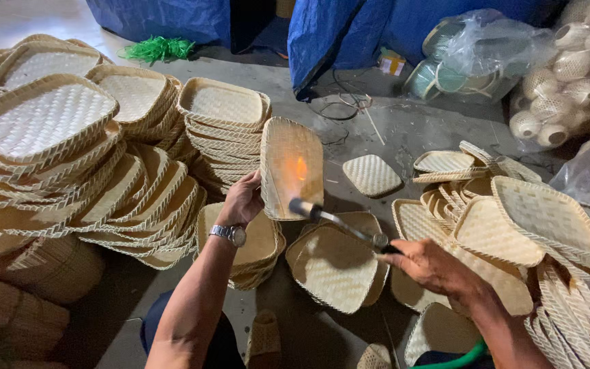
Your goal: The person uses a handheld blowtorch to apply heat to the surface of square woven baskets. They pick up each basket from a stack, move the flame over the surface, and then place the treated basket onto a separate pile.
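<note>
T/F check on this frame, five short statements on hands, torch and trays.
1. The left hand holds a woven tray up on edge. True.
2. The right hand holds a paintbrush. False: it grips a torch with a flame on the tray.
3. A wristwatch sits on the left wrist. True.
4. The stacked trays are on the person's right only. False: tall stacks stand on the left too.
5. The green bundle lies in the tray. False: it lies on the floor far back.
</note>
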